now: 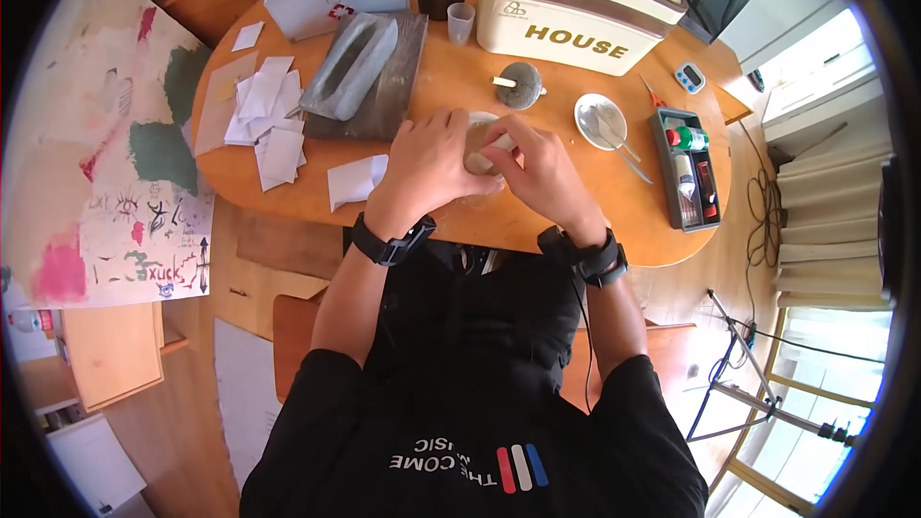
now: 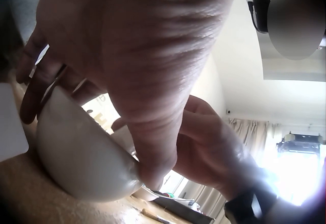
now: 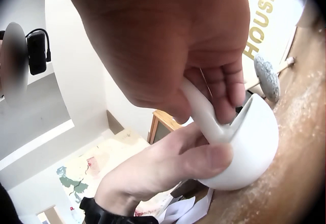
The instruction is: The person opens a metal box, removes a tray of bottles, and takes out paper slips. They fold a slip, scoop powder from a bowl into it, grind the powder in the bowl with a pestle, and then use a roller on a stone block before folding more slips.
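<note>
A white bowl (image 1: 477,159) (image 2: 81,152) (image 3: 254,145) stands tilted on the table between the two hands. The left hand (image 1: 422,163) (image 2: 147,61) (image 3: 163,165) grips its rim, with the thumb at the near edge and the fingers around the far side. Above the bowl, the right hand (image 1: 539,173) (image 2: 211,147) (image 3: 173,40) pinches a thick white rod like a pestle (image 3: 204,116), whose lower end reaches into the bowl. What lies inside the bowl is mostly hidden.
Behind the hands is a round stone (image 1: 519,85) on a stick. To the left lie white papers (image 1: 269,105) and a grey oblong stone (image 1: 353,67) on a dark board. A small dish (image 1: 587,125) and a grey tray (image 1: 691,214) are at the right; a HOUSE box (image 1: 576,24) stands behind.
</note>
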Tool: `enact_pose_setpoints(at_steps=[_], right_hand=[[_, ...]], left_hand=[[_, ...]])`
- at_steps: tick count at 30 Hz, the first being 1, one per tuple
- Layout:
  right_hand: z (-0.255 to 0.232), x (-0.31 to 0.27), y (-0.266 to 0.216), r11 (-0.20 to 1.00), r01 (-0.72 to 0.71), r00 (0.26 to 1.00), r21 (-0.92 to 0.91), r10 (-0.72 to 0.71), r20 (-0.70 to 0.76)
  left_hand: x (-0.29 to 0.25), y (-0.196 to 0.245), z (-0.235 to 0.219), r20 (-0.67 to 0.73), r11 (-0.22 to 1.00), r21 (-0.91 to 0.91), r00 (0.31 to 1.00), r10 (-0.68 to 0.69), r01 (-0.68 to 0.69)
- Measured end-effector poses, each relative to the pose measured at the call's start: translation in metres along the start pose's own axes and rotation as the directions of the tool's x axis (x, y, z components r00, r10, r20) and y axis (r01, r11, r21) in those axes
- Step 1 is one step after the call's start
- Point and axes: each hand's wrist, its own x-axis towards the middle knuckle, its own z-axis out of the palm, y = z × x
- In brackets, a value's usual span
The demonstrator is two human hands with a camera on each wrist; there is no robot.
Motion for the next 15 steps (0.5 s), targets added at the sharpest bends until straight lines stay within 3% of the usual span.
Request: enact_pose_setpoints(at_steps=[8, 12, 15], right_hand=[[0.004, 0.017, 0.02, 0.995, 0.0, 0.991, -0.097, -0.013, -0.133], [-0.011, 0.004, 0.003, 0.99, -0.02, 0.995, -0.139, 0.006, -0.101], [-0.006, -0.003, -0.001, 0.998, -0.028, 0.999, -0.054, 0.026, -0.037]], left_hand=[[-0.001, 0.004, -0.005, -0.006, 1.0, -0.011, 1.0, -0.003, 0.003], [-0.002, 0.002, 0.0, -0.049, 1.0, -0.013, 0.999, 0.019, -0.02], [-0.001, 0.003, -0.002, -0.014, 1.0, -0.005, 1.0, 0.009, -0.009]])
